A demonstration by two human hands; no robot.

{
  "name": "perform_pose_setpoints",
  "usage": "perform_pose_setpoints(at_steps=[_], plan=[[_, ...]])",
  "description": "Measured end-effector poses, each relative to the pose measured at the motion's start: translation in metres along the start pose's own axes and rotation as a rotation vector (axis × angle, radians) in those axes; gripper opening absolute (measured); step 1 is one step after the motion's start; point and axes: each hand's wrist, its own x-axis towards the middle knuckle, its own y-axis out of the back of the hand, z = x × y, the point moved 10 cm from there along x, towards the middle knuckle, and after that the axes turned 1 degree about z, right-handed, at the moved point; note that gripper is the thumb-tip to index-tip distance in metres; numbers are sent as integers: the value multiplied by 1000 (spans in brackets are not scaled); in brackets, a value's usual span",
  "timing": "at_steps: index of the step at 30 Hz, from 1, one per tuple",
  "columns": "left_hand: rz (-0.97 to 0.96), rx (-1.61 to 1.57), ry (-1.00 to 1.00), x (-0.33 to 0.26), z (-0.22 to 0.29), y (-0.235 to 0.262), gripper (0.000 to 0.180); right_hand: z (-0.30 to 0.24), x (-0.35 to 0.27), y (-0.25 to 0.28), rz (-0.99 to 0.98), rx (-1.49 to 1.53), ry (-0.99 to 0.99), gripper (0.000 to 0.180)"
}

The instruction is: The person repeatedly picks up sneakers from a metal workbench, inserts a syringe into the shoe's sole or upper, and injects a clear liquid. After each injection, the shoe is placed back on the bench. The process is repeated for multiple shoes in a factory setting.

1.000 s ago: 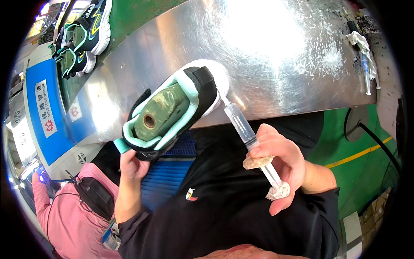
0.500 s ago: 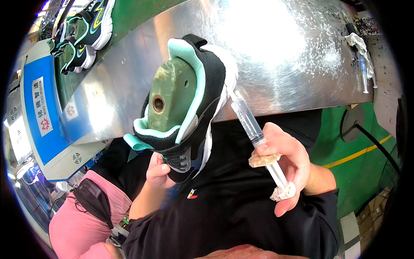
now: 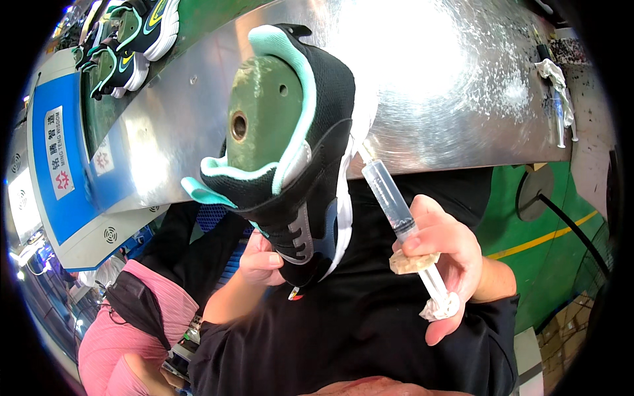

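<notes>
A black sneaker (image 3: pixel 327 99) with mint-green lining and a white sole is held up over the table's near edge. Inside its collar sits a green shoe last (image 3: pixel 261 112) with a round hole. My left hand (image 3: pixel 261 261) grips the shoe by its toe end, fingers partly hidden beneath it. In my right hand (image 3: pixel 446 247) is a clear syringe (image 3: pixel 389 195) with a wrapped collar and a wrapped plunger end, its tip pointing at the white sole edge. Whether the tip touches the sole I cannot tell.
A shiny metal table (image 3: pixel 218 79) with white flecks lies ahead. More sneakers (image 3: pixel 119 69) stand far left by a blue and white machine panel (image 3: pixel 56 158). At the right edge lie another syringe (image 3: pixel 560 122) and a cloth. A person in pink (image 3: pixel 142 317) is close on my left.
The shoe has tilted and come up a little, showing more of its side. The syringe has shifted slightly right and down, its tip staying near the sole edge.
</notes>
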Motion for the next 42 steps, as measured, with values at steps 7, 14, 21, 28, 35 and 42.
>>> perform_pose_setpoints(at_steps=[7, 14, 21, 28, 35, 42], plan=[[-21, 3, 228, 6, -27, -2, 91, -5, 8, -7, -57, -11, -13, 86], [-37, -2, 266, 20, -28, -21, 84, -9, 4, -7, -91, 27, -126, 90], [-214, -271, 363, 24, -40, -34, 62, -30, -7, -5, -102, 109, -356, 88], [-360, -328, 438, 39, -54, -66, 36, -74, -21, 3, -151, -56, -430, 77], [-497, -146, 411, 76, -67, -101, 36, -109, -36, 9, -84, -215, -416, 81], [-525, -211, 340, 101, -74, -118, 34, -121, -52, 16, -83, -425, -363, 87]])
